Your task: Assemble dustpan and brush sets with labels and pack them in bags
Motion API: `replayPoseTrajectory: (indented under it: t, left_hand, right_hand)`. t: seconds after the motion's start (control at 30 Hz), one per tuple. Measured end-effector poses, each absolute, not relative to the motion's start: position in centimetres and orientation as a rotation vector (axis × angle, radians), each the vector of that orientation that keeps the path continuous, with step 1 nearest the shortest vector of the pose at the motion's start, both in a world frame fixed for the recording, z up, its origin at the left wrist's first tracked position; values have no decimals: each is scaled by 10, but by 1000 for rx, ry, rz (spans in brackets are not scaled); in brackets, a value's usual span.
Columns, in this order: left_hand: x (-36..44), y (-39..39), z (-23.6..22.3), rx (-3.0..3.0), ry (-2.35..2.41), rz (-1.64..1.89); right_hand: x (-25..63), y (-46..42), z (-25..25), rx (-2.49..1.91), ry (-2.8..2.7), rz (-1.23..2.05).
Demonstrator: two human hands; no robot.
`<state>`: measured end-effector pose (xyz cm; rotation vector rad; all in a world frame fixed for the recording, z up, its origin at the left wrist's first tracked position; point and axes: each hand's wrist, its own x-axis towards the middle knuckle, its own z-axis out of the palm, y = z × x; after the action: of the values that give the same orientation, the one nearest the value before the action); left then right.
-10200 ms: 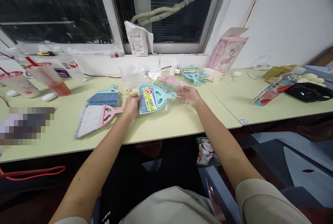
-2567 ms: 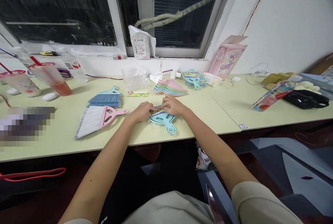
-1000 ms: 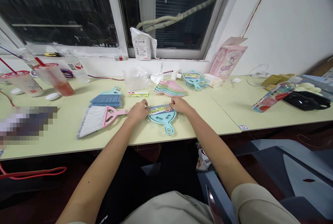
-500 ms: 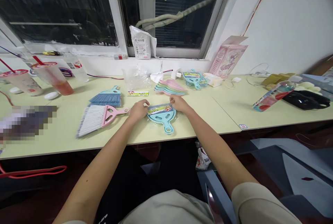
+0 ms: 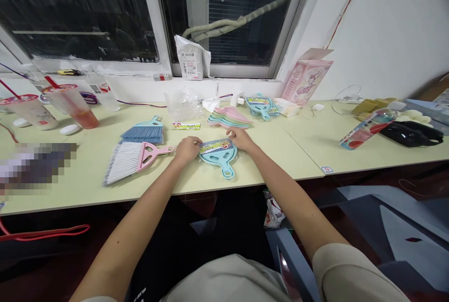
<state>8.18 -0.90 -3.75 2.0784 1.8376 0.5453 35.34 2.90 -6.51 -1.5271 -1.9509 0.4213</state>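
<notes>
A light blue dustpan and brush set (image 5: 218,156) in a clear plastic bag lies on the table in front of me, its handle pointing towards me. A yellow printed label crosses its far part. My left hand (image 5: 188,149) is closed at the bag's far left corner, thumb and fingers together on the edge. At the far right corner my right hand (image 5: 241,139) pinches the bag's edge. Left of my hands lie a pink brush (image 5: 138,158) with white bristles and a blue brush (image 5: 143,132). Stacked pastel dustpans (image 5: 229,117) rest just beyond.
More packed sets (image 5: 261,106) lie at the back beside a tissue pack (image 5: 286,106). A flat label card (image 5: 185,126) and crumpled clear bags (image 5: 184,104) are behind my left hand. Drink cups (image 5: 72,105) stand left; a tilted bottle (image 5: 366,129) is at right.
Ten seconds ago the set was held up, with my right hand at a clear bag; now it lies bagged on the table. Lately my left fingers have closed onto the bag's corner.
</notes>
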Motion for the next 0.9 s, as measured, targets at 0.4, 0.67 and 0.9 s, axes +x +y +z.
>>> replayPoseTrajectory:
  t: [0.4,0.67,0.9]
  left_hand:
    - [83,-11,-37,2038,1937,565]
    - [87,-10,-35,2015,1929,589]
    - [86,-12,-35,1973,1974,579]
  right_hand:
    - [360,26,-49,-1679,-1837,400]
    - [325,-46,-26,-1668,-1979,41]
    - [324,-66,-19,-1681,-2361,286]
